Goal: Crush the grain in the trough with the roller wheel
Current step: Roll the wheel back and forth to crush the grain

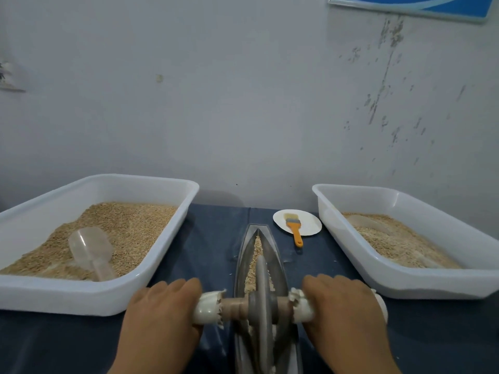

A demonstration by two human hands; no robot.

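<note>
Along the boat-shaped trough point(266, 255), whose long axis runs straight away from the person, the roller wheel point(263, 295) stands upright at the near end, left hand point(162, 311) and right hand point(343, 309) fingers wrapped round its cross axle, equally near, uncrushed grain point(256, 251) lying ahead toward the far tip.

Head-worn view, forward and down
</note>
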